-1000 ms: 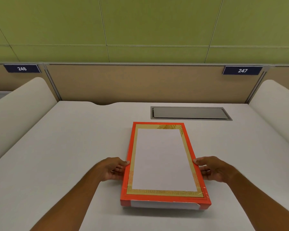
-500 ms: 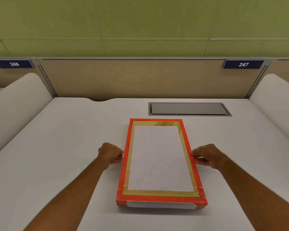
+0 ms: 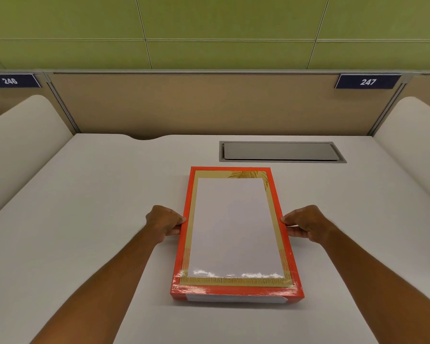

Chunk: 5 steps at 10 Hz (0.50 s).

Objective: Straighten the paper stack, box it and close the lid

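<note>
We held the flat red box (image 3: 236,234) by its long sides, left hand (image 3: 164,222) and right hand (image 3: 305,223) fingers pinching the edges; likely stiff, fairly heavy, glossy-slippery.

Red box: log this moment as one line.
red box lid on, flat on desk | left hand grip: left edge | right hand grip: right edge

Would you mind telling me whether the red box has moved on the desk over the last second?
No. The red box has its far edge just short of the grey desk hatch, offset to the left of it, exactly as in the earlier pictures.
</note>
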{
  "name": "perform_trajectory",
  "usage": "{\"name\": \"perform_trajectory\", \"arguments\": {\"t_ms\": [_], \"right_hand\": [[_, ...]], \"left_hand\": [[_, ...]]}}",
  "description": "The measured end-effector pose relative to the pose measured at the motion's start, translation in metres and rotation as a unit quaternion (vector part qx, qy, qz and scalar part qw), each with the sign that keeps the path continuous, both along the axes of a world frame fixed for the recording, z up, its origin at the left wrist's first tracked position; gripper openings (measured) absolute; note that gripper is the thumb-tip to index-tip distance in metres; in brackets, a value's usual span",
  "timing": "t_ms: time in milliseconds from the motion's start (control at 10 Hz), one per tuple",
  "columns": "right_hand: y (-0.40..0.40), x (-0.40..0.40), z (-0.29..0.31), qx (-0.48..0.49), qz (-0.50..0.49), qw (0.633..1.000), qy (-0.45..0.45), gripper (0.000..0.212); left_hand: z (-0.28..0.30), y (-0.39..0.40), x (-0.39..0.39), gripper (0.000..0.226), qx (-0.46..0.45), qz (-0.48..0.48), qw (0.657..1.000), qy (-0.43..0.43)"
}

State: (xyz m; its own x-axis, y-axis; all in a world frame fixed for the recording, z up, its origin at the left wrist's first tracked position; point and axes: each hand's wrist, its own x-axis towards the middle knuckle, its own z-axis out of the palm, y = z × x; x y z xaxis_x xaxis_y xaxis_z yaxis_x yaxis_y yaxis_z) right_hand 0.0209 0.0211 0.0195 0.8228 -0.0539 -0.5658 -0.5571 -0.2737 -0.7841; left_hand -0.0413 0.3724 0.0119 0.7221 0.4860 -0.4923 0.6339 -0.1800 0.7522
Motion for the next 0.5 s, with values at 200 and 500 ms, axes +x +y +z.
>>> {"name": "perform_trajectory", "arguments": {"t_ms": [200,500], "right_hand": [[0.005,-0.006,-0.005,-0.028,-0.013,0.999,-0.035,0.013],[0.020,-0.029,-0.010,-0.227,0.010,0.961,-0.159,0.022]], "left_hand": [[-0.001,-0.007,-0.007,0.014,0.059,-0.006,0.998,-0.019],[0.001,-0.028,-0.023,0.023,0.228,-0.101,0.966,-0.062]]}}
